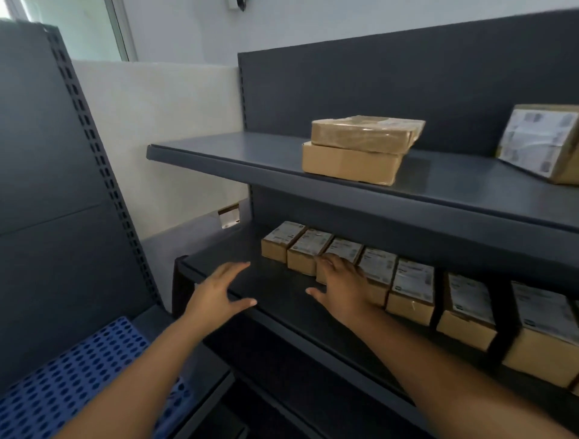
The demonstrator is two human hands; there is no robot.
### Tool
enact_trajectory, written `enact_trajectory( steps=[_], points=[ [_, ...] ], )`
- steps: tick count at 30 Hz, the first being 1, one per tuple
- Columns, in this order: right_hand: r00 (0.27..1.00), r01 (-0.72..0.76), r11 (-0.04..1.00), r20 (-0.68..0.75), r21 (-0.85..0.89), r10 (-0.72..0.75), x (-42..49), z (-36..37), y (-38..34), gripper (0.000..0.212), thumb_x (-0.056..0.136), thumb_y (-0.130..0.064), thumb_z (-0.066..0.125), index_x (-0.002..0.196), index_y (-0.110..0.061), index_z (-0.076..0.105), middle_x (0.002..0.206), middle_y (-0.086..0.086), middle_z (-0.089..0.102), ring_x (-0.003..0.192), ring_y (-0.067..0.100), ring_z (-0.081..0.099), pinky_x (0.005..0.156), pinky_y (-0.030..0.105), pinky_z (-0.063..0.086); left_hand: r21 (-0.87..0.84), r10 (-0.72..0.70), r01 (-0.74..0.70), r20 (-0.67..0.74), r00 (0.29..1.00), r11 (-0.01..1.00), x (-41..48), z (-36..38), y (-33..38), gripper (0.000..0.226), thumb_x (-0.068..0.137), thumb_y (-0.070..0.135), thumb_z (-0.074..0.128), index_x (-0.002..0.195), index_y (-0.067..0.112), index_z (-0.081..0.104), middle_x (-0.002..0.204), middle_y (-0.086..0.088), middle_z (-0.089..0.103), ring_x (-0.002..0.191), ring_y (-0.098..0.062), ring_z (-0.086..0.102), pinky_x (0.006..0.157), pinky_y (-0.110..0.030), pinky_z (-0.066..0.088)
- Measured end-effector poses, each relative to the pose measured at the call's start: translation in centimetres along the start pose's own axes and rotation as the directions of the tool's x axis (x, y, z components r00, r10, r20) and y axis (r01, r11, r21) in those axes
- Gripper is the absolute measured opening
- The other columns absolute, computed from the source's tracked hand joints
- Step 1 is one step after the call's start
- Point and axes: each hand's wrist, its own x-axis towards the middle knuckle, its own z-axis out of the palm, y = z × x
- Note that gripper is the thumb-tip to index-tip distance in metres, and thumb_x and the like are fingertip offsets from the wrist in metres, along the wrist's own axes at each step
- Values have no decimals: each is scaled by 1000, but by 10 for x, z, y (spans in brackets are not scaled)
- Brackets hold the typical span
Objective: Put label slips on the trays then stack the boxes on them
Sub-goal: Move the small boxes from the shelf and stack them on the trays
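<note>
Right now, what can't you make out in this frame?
Head view only:
- Labels on the row of small boxes: blurred, unreadable.
- Third box: partly covered by the right hand.
- Labelled box on upper shelf: cut off by right edge.

Blue perforated plastic panel [78,369] bottom left, lying flat, partly cut off by frame edge. Dark grey metal panel [37,156] above it, slotted upright [94,141] along its right edge. White partition [156,125] behind, small notch [229,215] at its lower right corner. Window [72,28] top left. Dark fixture [241,3] on wall at top, too cropped to identify.
</note>
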Motion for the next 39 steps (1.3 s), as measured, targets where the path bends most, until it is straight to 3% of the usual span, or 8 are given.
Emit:
enact_trajectory(
  steps=[3,5,10,17,20,25,34,39],
  points=[
    [999,-30,999,34,-13,30,34,17,-5,74,88,-58,56,150,-27,28,155,0,32,137,27,36,111,45,31,-50,31,-29,52,998,998,43,11,-23,83,73,53,78,142,52,31,139,24,32,123,4,34,100,-25,35],
    [996,-56,998,70,-36,58,55,30,-7,77,88,-58,55,151,-28,23,158,1,27,138,29,34,112,46,29,-59,93,-89,83,992,994,73,18,-37,84,73,52,77,143,51,30,143,17,35,123,2,35,99,-23,34],
    [978,-115,984,156,-134,135,101,61,-13,89,88,-62,54,155,-24,9,163,3,11,146,30,19,117,47,21,-18,121,-120,135,983,993,134,45,-61,91,72,47,81,147,44,29,160,5,14,139,-18,32,105,-38,39],
    [941,-148,948,254,-281,223,127,86,-10,97,87,-61,57,155,-24,-1,164,8,0,147,38,10,117,54,16,-36,150,-146,210,966,989,182,80,-72,99,74,42,80,147,52,15,161,15,-7,142,-23,28,104,-46,42],
    [924,-171,937,282,-304,260,133,89,-9,92,90,-58,54,154,-28,-4,164,9,-5,148,39,5,117,55,13,-22,192,-192,253,948,981,194,89,-73,96,78,39,77,148,52,13,163,14,-2,143,-21,27,107,-48,40],
    [926,-161,931,276,-329,257,133,93,-11,88,93,-56,50,154,-26,-7,164,11,-9,147,42,1,117,57,10,-26,229,-230,232,945,973,202,94,-77,80,82,32,74,146,47,30,160,14,19,143,-15,30,113,-43,35],
    [945,-113,940,258,-323,202,123,89,-13,85,95,-49,51,155,-24,-4,164,12,-3,148,42,1,117,57,5,6,211,-213,128,969,977,173,73,-81,78,82,30,75,146,44,33,160,13,22,141,-16,31,112,-46,33],
    [973,-54,968,206,-246,107,105,76,-18,85,96,-48,50,154,-26,-8,164,9,-7,148,41,-1,117,56,14,43,174,-176,43,984,984,136,45,-77,80,81,30,76,145,44,32,159,12,25,140,-14,33,112,-39,36]
  ],
)
